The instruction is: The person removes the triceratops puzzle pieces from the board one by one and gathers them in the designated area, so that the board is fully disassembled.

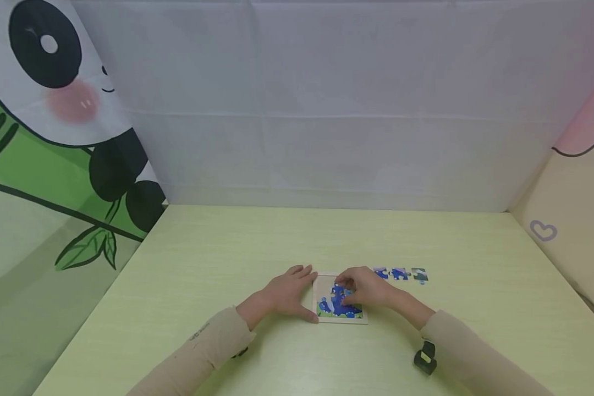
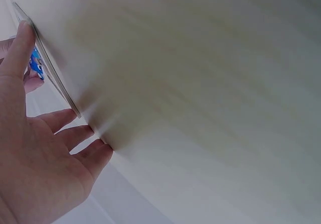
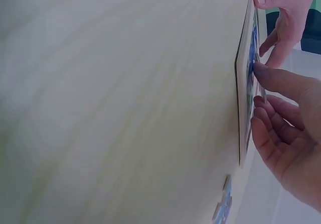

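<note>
A shallow puzzle tray [image 1: 341, 322] with a pale rim lies on the table, its lower part filled with a blue cartoon picture. My left hand [image 1: 289, 291] rests at the tray's left side, fingers spread. Its thumb touches the near left corner and its index finger the far left edge, as the left wrist view also shows. Over the tray's right half, my right hand [image 1: 368, 286] pinches a puzzle piece [image 3: 263, 92] between thumb and fingers. That piece is mostly hidden by the fingers; in the right wrist view only a thin edge shows.
Three loose puzzle pieces lie in a row right of the tray: one partly behind the right hand [image 1: 380, 272], a blue middle piece [image 1: 399, 273] and a greenish end piece [image 1: 419, 274]. A pale wall [image 1: 326, 159] stands behind the table [image 1: 227, 242].
</note>
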`<state>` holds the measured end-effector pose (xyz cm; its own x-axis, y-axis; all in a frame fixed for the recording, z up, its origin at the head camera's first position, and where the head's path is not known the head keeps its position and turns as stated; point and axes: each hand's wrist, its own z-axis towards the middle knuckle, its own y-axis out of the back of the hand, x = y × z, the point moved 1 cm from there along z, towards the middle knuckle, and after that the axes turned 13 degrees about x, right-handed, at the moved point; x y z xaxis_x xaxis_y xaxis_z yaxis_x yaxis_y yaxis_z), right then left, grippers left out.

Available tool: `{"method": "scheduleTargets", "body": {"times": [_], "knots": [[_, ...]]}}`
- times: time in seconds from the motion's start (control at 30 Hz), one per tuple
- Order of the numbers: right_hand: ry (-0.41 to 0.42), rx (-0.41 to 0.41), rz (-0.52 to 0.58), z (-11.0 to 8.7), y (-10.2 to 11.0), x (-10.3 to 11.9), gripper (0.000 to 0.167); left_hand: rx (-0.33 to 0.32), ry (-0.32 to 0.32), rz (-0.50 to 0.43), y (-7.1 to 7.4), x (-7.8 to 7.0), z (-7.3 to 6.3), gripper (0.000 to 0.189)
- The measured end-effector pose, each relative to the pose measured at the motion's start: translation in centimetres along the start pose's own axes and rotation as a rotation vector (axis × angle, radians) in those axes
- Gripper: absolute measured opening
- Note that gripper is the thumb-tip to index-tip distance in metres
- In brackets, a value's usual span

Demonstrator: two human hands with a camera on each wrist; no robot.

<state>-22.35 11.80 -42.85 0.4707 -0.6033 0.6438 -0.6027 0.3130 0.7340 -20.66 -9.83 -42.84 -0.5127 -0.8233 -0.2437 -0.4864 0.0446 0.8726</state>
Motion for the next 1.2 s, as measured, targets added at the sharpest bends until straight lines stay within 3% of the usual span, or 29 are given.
{"method": "scheduleTargets", "body": {"times": [0.33,0.7,1.2], "knots": [[-0.063,-0.037,0.031,-0.8,0.5,0.1,0.043,-0.002,0.001,0.008,0.0,0.1,0.0,0.100],[-0.048,-0.111,-0.071,-3.8,2.1,-0.7,0.042,-0.003,0.001,0.018,-0.1,0.1,0.0,0.100],[-0.104,-0.152,-0.130,-8.4,3.8,-5.5,0.040,-0.004,-0.002,0.009,-0.1,0.2,-0.1,0.099]]}}
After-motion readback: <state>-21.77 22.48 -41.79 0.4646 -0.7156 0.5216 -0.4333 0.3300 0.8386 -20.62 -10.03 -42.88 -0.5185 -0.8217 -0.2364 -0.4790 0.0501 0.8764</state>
